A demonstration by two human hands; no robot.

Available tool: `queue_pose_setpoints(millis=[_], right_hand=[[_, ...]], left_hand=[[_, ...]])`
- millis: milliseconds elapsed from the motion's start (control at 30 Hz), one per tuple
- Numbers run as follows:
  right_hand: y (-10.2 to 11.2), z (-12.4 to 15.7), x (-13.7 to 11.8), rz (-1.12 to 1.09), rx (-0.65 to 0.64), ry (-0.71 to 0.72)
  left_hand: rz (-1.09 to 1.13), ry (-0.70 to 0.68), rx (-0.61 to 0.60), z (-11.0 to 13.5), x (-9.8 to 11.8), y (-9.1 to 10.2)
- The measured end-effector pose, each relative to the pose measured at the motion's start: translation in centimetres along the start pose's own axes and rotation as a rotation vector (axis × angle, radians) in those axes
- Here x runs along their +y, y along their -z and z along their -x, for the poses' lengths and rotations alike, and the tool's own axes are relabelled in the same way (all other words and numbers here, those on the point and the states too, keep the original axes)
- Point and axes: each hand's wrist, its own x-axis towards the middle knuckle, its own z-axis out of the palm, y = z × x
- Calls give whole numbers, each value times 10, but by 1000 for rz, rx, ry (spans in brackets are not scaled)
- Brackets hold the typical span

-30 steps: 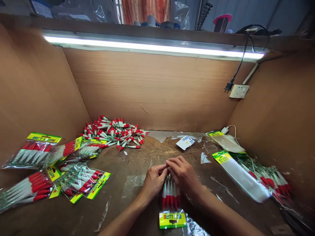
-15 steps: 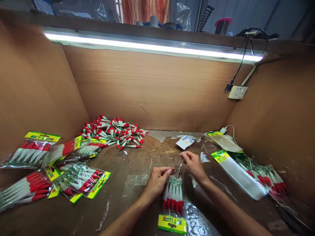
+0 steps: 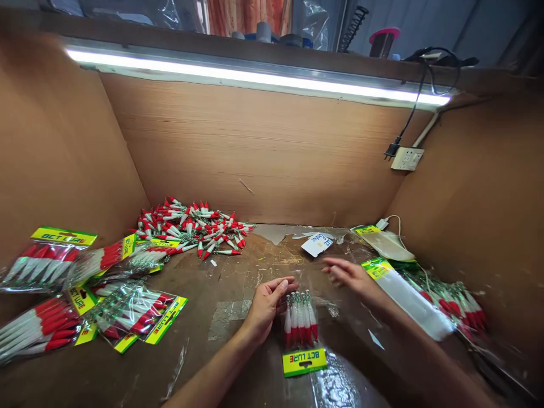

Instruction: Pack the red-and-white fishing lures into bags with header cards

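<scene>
A clear packet of red-and-white lures (image 3: 300,326) lies on the wooden bench in front of me, its yellow header card (image 3: 305,362) pointing towards me. My left hand (image 3: 268,305) grips the packet's far, open end, with fingers curled and thumb on top. My right hand (image 3: 349,275) hovers to the right of the packet, apart from it. Its fingers are stretched out and I see nothing in them. It is close to an empty clear bag with a yellow header (image 3: 408,300).
A pile of loose lures (image 3: 191,226) lies at the back left. Several filled packets (image 3: 140,314) are spread along the left side. More lures (image 3: 454,300) and another empty bag (image 3: 385,241) lie at the right. A white paper slip (image 3: 317,245) is at the back. Wooden walls enclose the bench.
Both hands were pinched together at the packet's top. My right hand then drew away to the right and opened out, while my left hand stayed on the packet.
</scene>
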Motion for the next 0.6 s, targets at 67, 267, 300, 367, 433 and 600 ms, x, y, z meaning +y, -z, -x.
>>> queue_pose_setpoints(millis=[67, 267, 300, 367, 433, 600], right_hand=[[-40, 1, 5, -126, -206, -81], [-70, -7, 19, -155, -279, -109], [-69, -8, 21, -134, -282, -109], [-68, -9, 24, -44, -281, -50], [-69, -7, 28, 98, -245, 94], [-76, 0, 38, 326, -208, 381]], left_hand=[[-35, -11, -32, 1, 2, 0], [-491, -20, -119, -6, 4, 15], [-530, -24, -115, -8, 3, 18], [-594, -53, -94, -13, 1, 23], [-667, -114, -72, -17, 0, 27], [-816, -250, -94, -19, 5, 34]])
